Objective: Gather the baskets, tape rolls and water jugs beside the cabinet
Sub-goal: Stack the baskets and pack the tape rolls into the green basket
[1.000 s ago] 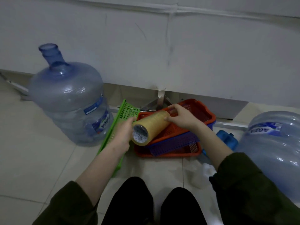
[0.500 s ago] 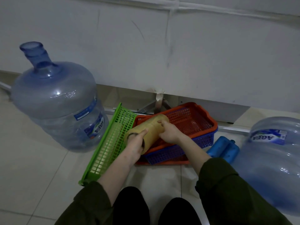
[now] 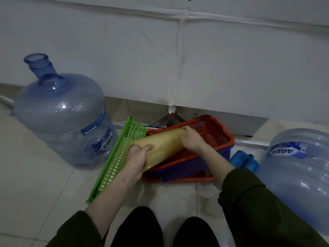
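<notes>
Yellow tape rolls [image 3: 165, 146] over red basket [image 3: 216, 138], clasped by left grip [image 3: 136, 161], right grip [image 3: 193, 141]

The white cabinet [image 3: 231, 68] walls off the back; only a low gap shows under it. The left jug [image 3: 62, 122] crowds the upright green basket [image 3: 114, 161], leaving a thin wedge between them. On the right, a blue block [image 3: 243, 160] fills the space between the right jug [image 3: 299, 175] and the nested orange basket [image 3: 226, 138]. The stack of tape rolls [image 3: 163, 145], held at either end by the left hand [image 3: 136, 161] and right hand [image 3: 193, 139], bars most of that basket's mouth; its far right corner stays open. Bare floor [image 3: 35, 184] lies free at the near left, and a narrow strip runs before the knees [image 3: 138, 227].
</notes>
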